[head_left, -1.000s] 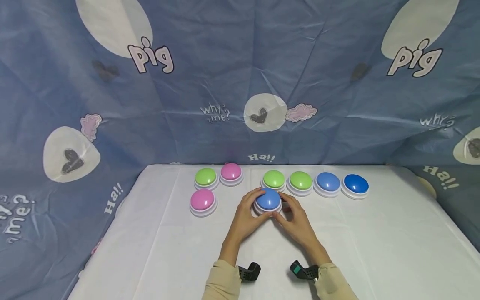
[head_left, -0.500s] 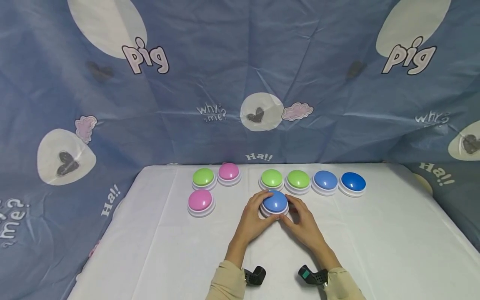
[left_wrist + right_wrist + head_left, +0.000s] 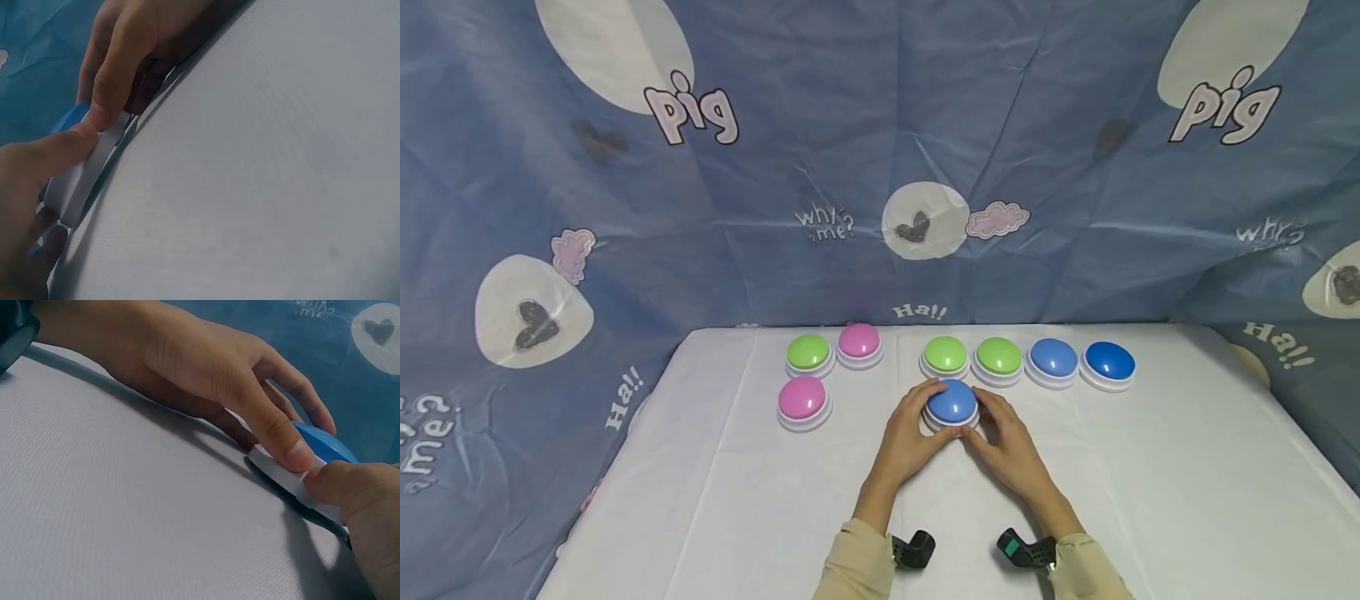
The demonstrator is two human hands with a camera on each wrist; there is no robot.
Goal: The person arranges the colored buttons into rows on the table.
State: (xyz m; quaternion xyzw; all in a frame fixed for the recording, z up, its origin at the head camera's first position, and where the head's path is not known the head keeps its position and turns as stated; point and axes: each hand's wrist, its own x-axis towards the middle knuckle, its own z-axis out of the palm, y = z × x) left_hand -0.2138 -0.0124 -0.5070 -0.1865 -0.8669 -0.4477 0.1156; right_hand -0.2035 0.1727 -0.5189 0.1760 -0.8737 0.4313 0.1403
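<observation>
In front of a green button (image 3: pixel 945 353), both hands (image 3: pixel 904 442) (image 3: pixel 1015 447), half-curled, grip a light-blue button (image 3: pixel 952 402) by its white base (image 3: pixel 274 469).

A single push button (image 3: pixel 952 401), formed of a glossy, medium-blue dome seated on a round white base (image 3: pixel 72 190), is shown with its dome facing upward. It is held at its rim between the left hand (image 3: pixel 904 446) and the right hand (image 3: pixel 1011 450), the two thumbs being set side by side against the near wall of the base and the other fingers being spread around the flanks. It is positioned over the white tabletop (image 3: pixel 775 517), just in front of the left-hand green button (image 3: pixel 945 354) of the back row's right group, although contact between base and cloth cannot be determined
</observation>
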